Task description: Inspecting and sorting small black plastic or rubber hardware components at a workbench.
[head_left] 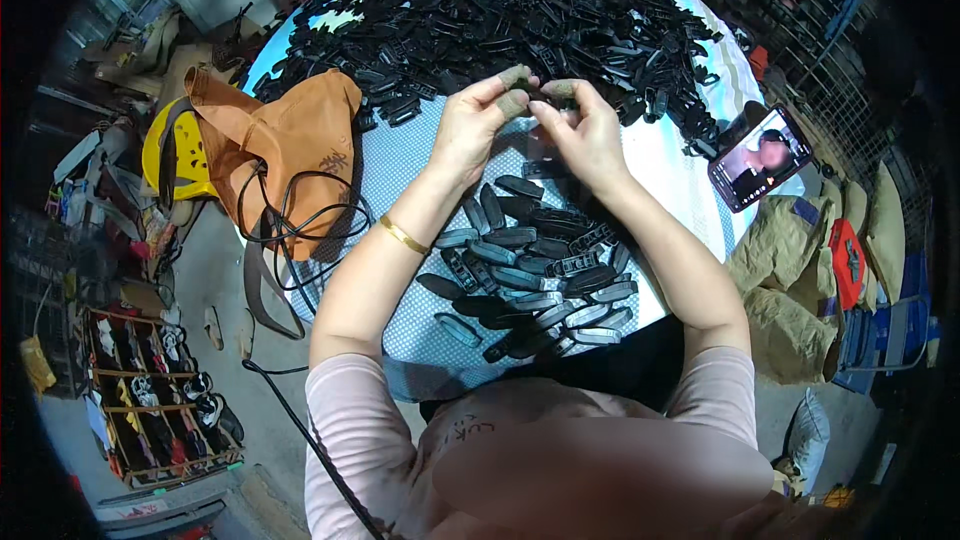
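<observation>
From my end of the head view, I have the left hand (pixel 475 120) and the right hand (pixel 585 135) raised over the middle of the bench (pixel 395 162), fingertips nearly meeting. Green covers (pixel 512 103) sit on some fingers. Both hands are bent into close pinches; something small and dark may sit between the tips, but against the dark parts behind I cannot tell whether either has hold of it.

The black parts lie in two lots. I see a broad heap (pixel 480 20) spread over the far side, just beyond the hands, and a smaller group (pixel 515 237) between the forearms, nearer the body, its pieces overlapping.

To the left I have an orange-brown bag (pixel 300 145) at the bench's edge, with a black cable (pixel 292 236) looped across it. To the right, a lit phone (pixel 760 160) stands tilted near the edge. Past it are stuffed sacks (pixel 785 325); a shoe rack (pixel 150 392) is at lower left.
</observation>
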`<state>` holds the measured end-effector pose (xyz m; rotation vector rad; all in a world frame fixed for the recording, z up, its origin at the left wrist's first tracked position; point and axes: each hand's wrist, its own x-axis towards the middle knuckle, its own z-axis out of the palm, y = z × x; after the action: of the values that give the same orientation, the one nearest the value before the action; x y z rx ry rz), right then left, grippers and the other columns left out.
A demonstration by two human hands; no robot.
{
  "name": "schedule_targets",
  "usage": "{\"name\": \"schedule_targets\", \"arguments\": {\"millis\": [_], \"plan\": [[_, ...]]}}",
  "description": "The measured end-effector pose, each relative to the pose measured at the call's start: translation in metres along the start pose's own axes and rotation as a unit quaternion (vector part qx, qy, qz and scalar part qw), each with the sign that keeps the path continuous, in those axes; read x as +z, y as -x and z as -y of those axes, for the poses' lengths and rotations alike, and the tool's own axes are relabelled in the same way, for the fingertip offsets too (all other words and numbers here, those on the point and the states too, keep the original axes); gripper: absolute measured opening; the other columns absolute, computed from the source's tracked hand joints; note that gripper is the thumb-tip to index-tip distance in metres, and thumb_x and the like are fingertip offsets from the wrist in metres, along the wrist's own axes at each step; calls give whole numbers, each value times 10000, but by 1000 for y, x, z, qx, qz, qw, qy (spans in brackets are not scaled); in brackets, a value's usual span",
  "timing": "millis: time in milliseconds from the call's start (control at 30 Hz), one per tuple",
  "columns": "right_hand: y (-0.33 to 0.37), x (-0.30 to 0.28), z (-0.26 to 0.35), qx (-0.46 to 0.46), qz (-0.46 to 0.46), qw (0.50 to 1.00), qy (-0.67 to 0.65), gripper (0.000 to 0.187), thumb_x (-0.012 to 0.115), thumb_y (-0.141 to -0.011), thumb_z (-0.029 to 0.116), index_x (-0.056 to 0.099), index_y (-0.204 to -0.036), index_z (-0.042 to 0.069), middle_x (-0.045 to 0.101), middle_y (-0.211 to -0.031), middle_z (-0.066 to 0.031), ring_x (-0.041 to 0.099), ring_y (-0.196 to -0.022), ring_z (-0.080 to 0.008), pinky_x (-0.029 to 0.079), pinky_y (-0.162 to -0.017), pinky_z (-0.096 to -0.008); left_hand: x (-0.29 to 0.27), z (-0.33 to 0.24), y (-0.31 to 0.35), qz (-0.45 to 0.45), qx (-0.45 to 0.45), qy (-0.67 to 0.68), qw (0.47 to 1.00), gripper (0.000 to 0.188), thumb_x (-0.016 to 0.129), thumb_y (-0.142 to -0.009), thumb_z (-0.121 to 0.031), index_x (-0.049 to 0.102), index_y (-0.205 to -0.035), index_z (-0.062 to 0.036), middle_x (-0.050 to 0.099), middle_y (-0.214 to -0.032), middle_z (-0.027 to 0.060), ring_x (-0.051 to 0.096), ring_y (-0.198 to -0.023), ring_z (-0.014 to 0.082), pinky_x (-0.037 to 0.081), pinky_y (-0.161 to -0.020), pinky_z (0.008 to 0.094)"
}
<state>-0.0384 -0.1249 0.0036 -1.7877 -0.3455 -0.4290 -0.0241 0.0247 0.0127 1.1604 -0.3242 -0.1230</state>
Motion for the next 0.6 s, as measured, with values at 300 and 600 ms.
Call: {"name": "schedule_targets", "arguments": {"millis": [300,600], "plan": [[4,-7,0,-48,122,991,41,178,630,-803,160,600,-835,-13,598,-681,-25,573,-591,-81,449,-520,-216,-4,-22,4,67,19,-110,992,265,601,-798,-75,592,-1045,20,623,-980,89,564,-934,163,422,-873,289],[-17,-7,0,-116,202,944,235,322,658,-727,150,585,-1002,-1,609,-974,-146,594,-860,-276,474,-723,-347,-4,-48,3,138,-5,-325,936,291,604,-763,-53,598,-1045,19,640,-871,53,580,-781,95,468,-722,225]]}}
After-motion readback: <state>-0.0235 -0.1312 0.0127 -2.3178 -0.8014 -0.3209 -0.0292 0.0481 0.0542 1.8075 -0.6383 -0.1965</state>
